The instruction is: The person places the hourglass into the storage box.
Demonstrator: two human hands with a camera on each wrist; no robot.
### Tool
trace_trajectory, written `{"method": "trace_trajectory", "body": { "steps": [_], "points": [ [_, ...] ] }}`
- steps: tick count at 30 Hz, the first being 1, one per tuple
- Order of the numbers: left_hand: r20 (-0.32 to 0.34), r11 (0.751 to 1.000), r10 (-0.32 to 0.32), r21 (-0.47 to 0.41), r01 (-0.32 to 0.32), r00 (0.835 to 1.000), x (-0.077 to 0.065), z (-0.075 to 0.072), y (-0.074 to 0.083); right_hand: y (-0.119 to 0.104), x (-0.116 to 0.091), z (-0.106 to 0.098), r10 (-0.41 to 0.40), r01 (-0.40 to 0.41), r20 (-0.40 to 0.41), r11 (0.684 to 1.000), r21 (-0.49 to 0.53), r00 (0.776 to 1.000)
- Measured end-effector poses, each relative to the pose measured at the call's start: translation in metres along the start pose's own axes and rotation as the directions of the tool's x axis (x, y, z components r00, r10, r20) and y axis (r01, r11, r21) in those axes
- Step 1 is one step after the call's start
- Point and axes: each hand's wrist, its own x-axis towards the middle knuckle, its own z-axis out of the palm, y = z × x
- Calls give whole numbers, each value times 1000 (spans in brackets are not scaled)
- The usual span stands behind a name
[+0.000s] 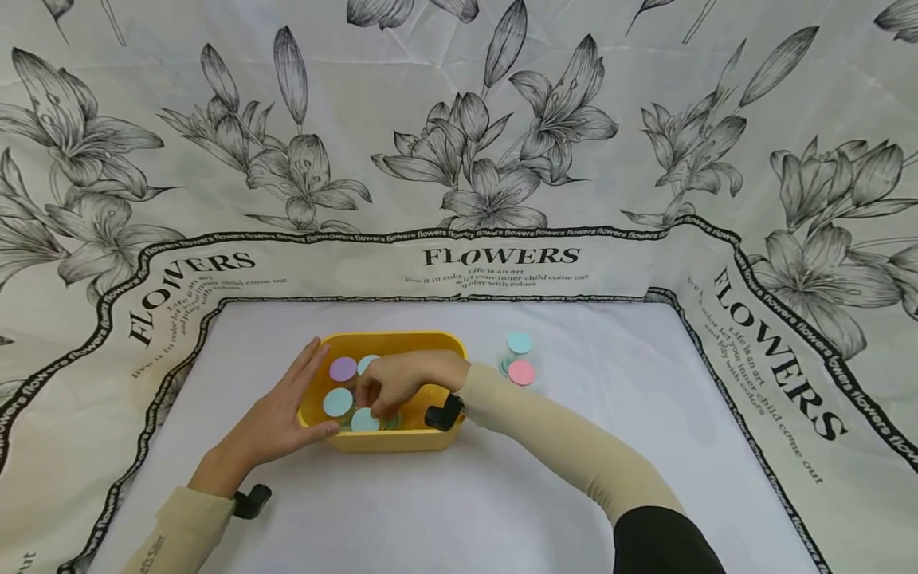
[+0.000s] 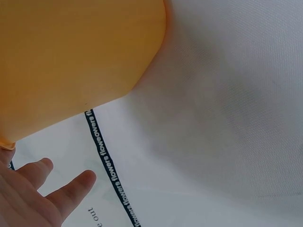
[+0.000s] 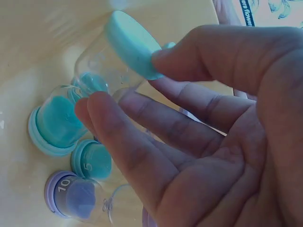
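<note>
My right hand (image 1: 398, 379) pinches a mint-lidded clear jar (image 3: 130, 42) inside the yellow bin (image 1: 394, 443) on the white tabletop (image 1: 538, 486); my left hand (image 1: 283, 414), fingers extended, touches the bin's left end. I judge the work partway along: several lidded jars (image 1: 338, 402) sit in the bin, while a few, including a pink-topped one (image 1: 521, 372), stand outside, to its right.

The yellow tub (image 1: 390, 442) is smooth, low-gloss plastic. The tilted jar (image 3: 97, 60) is clear and glossy. Its turquoise lid (image 3: 130, 45) is smooth, matt plastic. The bench cloth (image 2: 236, 156) shows a matt, fine weave.
</note>
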Motion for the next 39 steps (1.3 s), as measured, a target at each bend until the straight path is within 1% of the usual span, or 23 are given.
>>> {"method": "trace_trajectory", "body": {
  "steps": [7, 10, 13, 14, 16, 19, 22, 24, 26, 29, 31, 33, 36, 39],
  "points": [
    [1, 1000, -2, -5, 2, 1000, 1, 0, 0, -1, -5, -6, -63, 60, -53, 996, -68, 997],
    [-3, 1000, 1, -3, -1, 1000, 1, 1, -2, -2, -8, -9, -75, 73, -66, 997, -39, 995],
    [-3, 1000, 1, 1, -1, 1000, 1, 2, -3, -1, -15, -13, -87, 91, -78, 995, 38, 993],
    [-4, 1000, 0, 1, 0, 1000, 1, 2, -3, 0, -19, -15, -92, 98, -92, 993, 65, 991],
    [-6, 1000, -5, 2, 5, 1000, 1, 2, -3, 2, -29, -21, -110, 119, -123, 990, 72, 986],
    [-10, 1000, -11, 2, 11, 1000, 1, 2, -2, 8, -50, -32, -140, 148, -188, 989, 29, 972],
    [-10, 1000, -16, 7, 16, 1000, 1, 2, -1, 21, -83, -43, -150, 146, -288, 989, -38, 946],
    [-10, 1000, -20, 9, 20, 1000, 0, 2, -1, 35, -108, -47, -128, 115, -384, 992, -55, 914],
    [-10, 1000, -23, 14, 23, 1000, -1, 3, -1, 50, -132, -49, -93, 76, -480, 996, -55, 873],
    [-14, 1000, -24, 13, 24, 1000, -2, 3, -1, 74, -162, -48, -36, 16, -604, 999, -38, 796],
    [-18, 1000, -22, 13, 22, 1000, -2, 3, -1, 91, -177, -46, -1, -16, -654, 1000, -20, 756],
    [-20, 1000, -20, 12, 21, 1000, -1, 3, -1, 109, -190, -40, 42, -48, -689, 999, 11, 723],
    [-21, 1000, -19, 9, 19, 1000, 0, 4, -2, 136, -204, -28, 110, -76, -712, 994, 80, 693],
    [-20, 1000, -15, 4, 15, 1000, 1, 5, -3, 158, -209, -14, 146, -52, -716, 987, 152, 682]
  ]
}}
